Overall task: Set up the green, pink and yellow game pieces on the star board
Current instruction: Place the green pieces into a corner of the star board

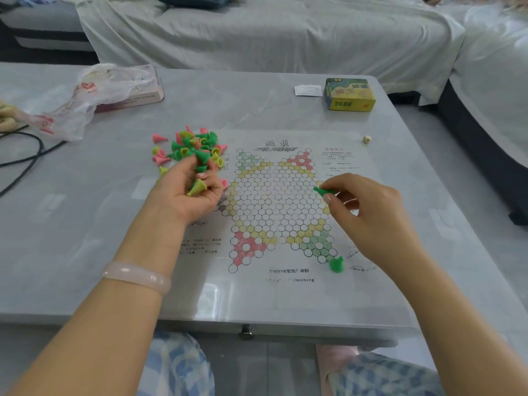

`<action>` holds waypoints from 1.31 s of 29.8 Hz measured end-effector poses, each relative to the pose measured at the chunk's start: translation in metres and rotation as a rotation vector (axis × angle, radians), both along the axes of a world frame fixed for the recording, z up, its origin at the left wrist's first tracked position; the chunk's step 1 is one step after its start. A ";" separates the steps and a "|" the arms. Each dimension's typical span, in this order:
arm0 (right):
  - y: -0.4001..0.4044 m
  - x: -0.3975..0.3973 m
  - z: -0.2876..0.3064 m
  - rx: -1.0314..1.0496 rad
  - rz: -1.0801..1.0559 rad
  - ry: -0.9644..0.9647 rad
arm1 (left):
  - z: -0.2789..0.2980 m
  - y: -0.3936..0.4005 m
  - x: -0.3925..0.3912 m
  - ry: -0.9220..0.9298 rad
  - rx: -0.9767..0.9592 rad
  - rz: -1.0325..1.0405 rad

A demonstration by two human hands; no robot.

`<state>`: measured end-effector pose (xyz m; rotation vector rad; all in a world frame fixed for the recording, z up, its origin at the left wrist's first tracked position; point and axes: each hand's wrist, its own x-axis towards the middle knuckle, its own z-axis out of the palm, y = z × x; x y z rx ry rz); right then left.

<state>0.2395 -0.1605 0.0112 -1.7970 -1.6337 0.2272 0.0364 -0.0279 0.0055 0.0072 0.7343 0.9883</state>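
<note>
Head view, listed left to right.

Plastic bag (74,104): crumpled, far left of the table (257,104), over a pink box (134,97). Not part of the task.

Loose pieces (190,145): heap of green, pink and yellow cones, just left of the board. Judged light, hard, hollow plastic, smooth and apt to roll or topple; best pinched at the narrow stem, wide base down.

Left hand (190,192): palm up beside the heap, fingers curled round several pieces, a yellow cone (197,187) and green ones showing.

Star board (278,204): thin printed sheet, flat at table centre, circles almost all unfilled. Probably slides if nudged.

Right hand (368,212): above the board's right edge, thumb and forefinger pinching one green piece (324,191) lying sideways.

Placed green piece (336,264): upright at the tip of the near-right green point.

Game box (350,94): yellow, far right corner, paper slip (308,90) beside it.

Die (366,139): small, right of the board.
</note>
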 end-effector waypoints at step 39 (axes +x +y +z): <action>-0.013 0.032 -0.013 -0.245 0.127 0.169 | -0.007 -0.048 0.034 0.961 0.740 -0.756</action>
